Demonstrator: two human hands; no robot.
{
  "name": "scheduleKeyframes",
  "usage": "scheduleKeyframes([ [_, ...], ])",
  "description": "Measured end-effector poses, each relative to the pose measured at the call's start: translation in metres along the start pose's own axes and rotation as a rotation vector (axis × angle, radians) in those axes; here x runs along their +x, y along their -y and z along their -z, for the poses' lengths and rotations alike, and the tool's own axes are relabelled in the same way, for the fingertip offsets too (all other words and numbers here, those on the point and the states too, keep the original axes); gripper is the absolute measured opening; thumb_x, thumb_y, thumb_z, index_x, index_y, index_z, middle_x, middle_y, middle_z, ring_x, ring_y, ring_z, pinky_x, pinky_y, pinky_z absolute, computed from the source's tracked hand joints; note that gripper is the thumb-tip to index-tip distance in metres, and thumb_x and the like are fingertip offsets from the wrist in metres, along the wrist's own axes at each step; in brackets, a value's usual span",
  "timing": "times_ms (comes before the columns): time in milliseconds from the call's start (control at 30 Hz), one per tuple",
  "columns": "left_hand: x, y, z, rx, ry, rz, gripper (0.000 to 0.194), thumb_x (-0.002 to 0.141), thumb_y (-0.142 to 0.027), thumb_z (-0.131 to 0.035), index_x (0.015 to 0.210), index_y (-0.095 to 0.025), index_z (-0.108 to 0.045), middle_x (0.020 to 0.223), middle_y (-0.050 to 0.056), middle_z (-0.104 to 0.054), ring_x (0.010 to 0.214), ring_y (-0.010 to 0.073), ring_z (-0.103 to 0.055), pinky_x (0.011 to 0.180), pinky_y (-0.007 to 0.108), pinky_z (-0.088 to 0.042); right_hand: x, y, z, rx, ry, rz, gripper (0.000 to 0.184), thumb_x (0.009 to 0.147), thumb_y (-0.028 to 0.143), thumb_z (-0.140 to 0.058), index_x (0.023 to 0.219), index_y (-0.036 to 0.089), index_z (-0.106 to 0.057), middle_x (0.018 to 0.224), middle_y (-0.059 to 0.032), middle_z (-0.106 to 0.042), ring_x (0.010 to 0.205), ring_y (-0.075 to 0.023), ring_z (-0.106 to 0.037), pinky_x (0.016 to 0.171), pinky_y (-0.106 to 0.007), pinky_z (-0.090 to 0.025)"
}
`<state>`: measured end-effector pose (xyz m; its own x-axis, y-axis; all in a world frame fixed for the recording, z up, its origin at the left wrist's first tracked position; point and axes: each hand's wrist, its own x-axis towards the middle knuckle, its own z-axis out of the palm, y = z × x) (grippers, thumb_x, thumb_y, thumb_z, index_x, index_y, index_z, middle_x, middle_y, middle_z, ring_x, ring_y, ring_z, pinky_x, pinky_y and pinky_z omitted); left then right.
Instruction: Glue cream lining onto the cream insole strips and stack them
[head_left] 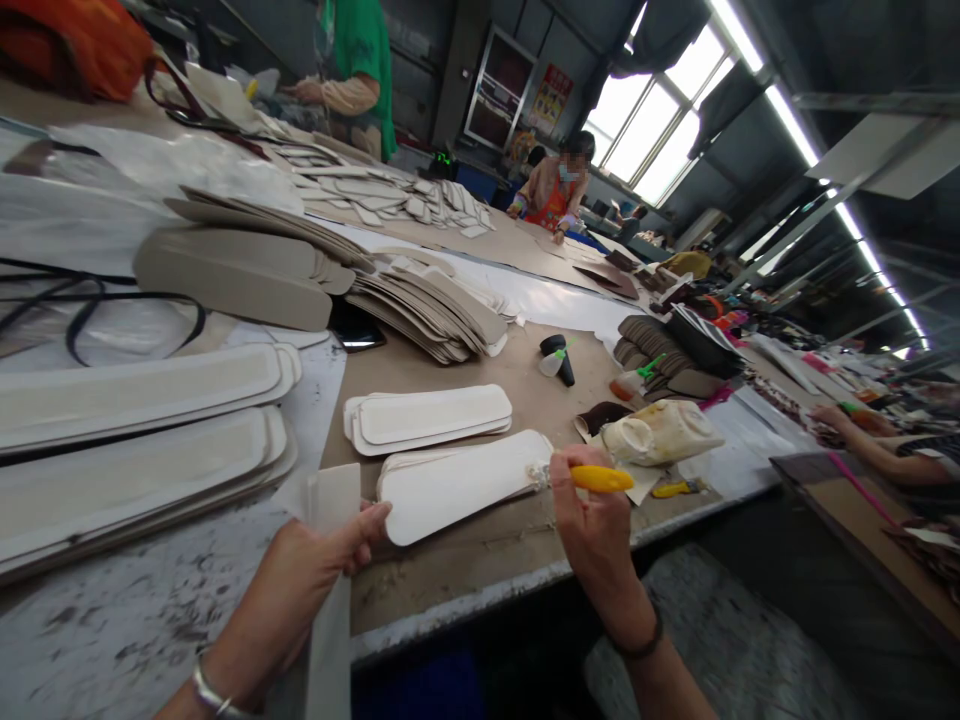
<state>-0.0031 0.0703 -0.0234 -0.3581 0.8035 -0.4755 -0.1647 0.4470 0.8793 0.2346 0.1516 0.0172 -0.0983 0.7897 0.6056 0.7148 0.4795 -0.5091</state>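
Observation:
My left hand (pixel 300 575) is closed around a long pale strip (pixel 334 497), which sticks out above and hangs below the fingers. Its thumb and fingertip meet the near-left corner of a white rounded panel (pixel 457 490), the top one of a small pile. In my right hand (pixel 592 525) is a brush with a yellow handle (pixel 602 479), gripped in a fist. The brush's bristles (pixel 537 476) rest on the panel's right end. Just behind lies a second pile of white rounded panels (pixel 431 413).
Larger panels (pixel 142 480) are stacked at left, with grey-brown pieces (pixel 427 305) fanned behind. On the right stand a glue-stained plastic container (pixel 660 432), another yellow brush (pixel 675 489) and small bottles (pixel 553 362). The table's front edge (pixel 480 605) runs close by. Other people work beyond.

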Motion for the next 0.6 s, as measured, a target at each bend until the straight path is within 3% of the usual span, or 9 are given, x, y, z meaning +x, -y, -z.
scheduleKeyframes([
  [100,-0.011,-0.004,0.006,0.002,-0.028,-0.017,0.046,0.062,-0.063,-0.069,0.053,-0.017,-0.065,0.050,0.001,-0.058,0.056,0.0151,-0.050,0.058,0.026,-0.039,-0.008,0.025,-0.001,0.216,0.163,-0.087,0.026,0.097,0.034,-0.042,0.079,0.020,-0.055,0.077,-0.0037,-0.059,0.076,-0.0174,-0.059,0.071,-0.029,-0.049],
  [167,-0.021,-0.007,0.007,-0.121,0.048,-0.012,0.041,0.068,-0.057,-0.069,0.060,-0.017,-0.068,0.052,0.000,-0.059,0.053,0.0124,-0.049,0.055,0.023,-0.039,-0.019,0.043,-0.008,0.390,0.338,-0.182,0.029,0.098,0.037,-0.042,0.078,0.020,-0.054,0.069,-0.0005,-0.056,0.063,-0.0143,-0.056,0.060,-0.025,-0.047],
  [267,-0.035,-0.014,0.002,-0.425,0.192,0.090,0.034,0.065,-0.047,-0.077,0.073,-0.015,-0.072,0.059,0.002,-0.066,0.053,0.0108,-0.053,0.052,0.019,-0.044,-0.037,0.067,-0.024,0.616,0.596,-0.269,0.030,0.096,0.042,-0.048,0.079,0.019,-0.058,0.067,0.0003,-0.057,0.059,-0.0130,-0.054,0.057,-0.024,-0.046],
  [333,-0.040,-0.018,-0.001,-0.571,0.202,0.182,0.035,0.061,-0.040,-0.083,0.080,-0.012,-0.074,0.065,0.005,-0.070,0.057,0.0132,-0.060,0.056,0.020,-0.050,-0.047,0.078,-0.034,0.769,0.720,-0.357,0.029,0.091,0.046,-0.055,0.088,0.019,-0.064,0.074,-0.0021,-0.063,0.067,-0.0150,-0.058,0.064,-0.025,-0.049],
  [467,-0.043,-0.022,-0.006,-0.763,0.065,0.278,0.019,0.071,-0.018,-0.077,0.087,-0.009,-0.074,0.080,0.013,-0.076,0.062,0.0185,-0.069,0.060,0.025,-0.059,-0.057,0.086,-0.051,1.003,0.791,-0.530,0.044,0.075,0.059,-0.070,0.095,0.020,-0.066,0.079,-0.0019,-0.063,0.070,-0.0164,-0.057,0.065,-0.026,-0.050],
  [600,-0.044,-0.023,-0.013,-0.849,-0.076,0.286,0.009,0.081,-0.007,-0.065,0.085,-0.009,-0.073,0.084,0.014,-0.076,0.069,0.0204,-0.073,0.062,0.028,-0.063,-0.062,0.088,-0.058,0.993,0.761,-0.622,0.040,0.065,0.052,-0.079,0.067,0.021,-0.052,0.063,0.0045,-0.049,0.057,-0.0111,-0.043,0.057,-0.022,-0.043],
])
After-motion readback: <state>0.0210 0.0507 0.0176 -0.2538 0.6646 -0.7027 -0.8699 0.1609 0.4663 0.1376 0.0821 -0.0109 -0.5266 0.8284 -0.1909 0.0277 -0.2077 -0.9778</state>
